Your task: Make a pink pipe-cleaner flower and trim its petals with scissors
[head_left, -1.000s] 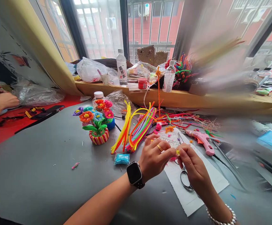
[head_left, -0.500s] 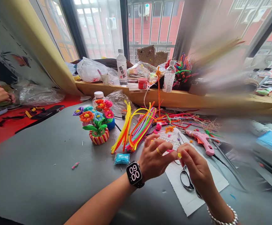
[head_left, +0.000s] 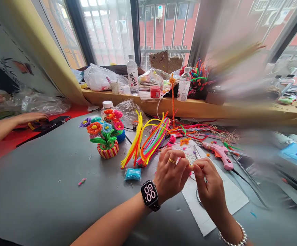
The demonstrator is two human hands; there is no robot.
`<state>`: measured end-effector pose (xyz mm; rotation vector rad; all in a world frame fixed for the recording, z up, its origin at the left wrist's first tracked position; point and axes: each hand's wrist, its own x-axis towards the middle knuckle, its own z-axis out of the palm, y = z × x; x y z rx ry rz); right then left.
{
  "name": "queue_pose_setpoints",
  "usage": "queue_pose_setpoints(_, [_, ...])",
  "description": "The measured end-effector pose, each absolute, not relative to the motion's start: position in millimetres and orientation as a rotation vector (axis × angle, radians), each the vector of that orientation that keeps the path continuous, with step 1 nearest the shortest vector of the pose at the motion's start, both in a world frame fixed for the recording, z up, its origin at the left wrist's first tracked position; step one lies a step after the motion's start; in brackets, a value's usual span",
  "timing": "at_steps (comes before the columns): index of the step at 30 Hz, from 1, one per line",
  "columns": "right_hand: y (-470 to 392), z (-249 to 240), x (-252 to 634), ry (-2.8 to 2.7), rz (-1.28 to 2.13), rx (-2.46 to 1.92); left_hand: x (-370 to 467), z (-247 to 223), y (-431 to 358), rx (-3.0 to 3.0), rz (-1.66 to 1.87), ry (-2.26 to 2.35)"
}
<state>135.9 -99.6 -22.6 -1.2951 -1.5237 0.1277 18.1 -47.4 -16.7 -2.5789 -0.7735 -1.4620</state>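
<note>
My left hand (head_left: 172,171) and my right hand (head_left: 210,184) meet above a white sheet (head_left: 204,220), fingertips pinched together. Between them shows a sliver of a small yellow pipe cleaner piece (head_left: 191,166), mostly hidden by the fingers. Scissors (head_left: 197,152) lie on the sheet behind my right hand, partly covered by it. Left of my left hand are a bundle of yellow and orange pipe cleaners (head_left: 133,147), a multicoloured bundle (head_left: 155,141) and a small blue packet (head_left: 133,174).
A pot of pipe cleaner flowers (head_left: 107,150) stands to the left. A pink glue gun (head_left: 224,159) with a cord lies on the right. Bottles, including a clear one (head_left: 133,77), line the sill (head_left: 99,95). Another person's arm (head_left: 10,124) reaches in at far left.
My hands have drawn closer, fingers now covering most of the yellow piece. My left wrist has shifted slightly right. The other person's arm has come further onto the red surface.
</note>
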Motion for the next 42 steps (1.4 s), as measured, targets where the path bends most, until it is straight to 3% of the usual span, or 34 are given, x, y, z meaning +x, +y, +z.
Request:
queue_pose_setpoints(13, [-99,-24,134,-1.549,0.031,-1.291,19,-15,-49,-2.621,-1.494,-0.786])
queue_pose_setpoints(24, [-95,-22,147,-1.519,-0.056,-1.363,14,1,-37,-3.244,-1.798,-1.161])
queue_pose_setpoints(42, [-94,-26,143,-1.574,0.055,-1.409,16,-4,-41,-3.057,-1.789,-1.140])
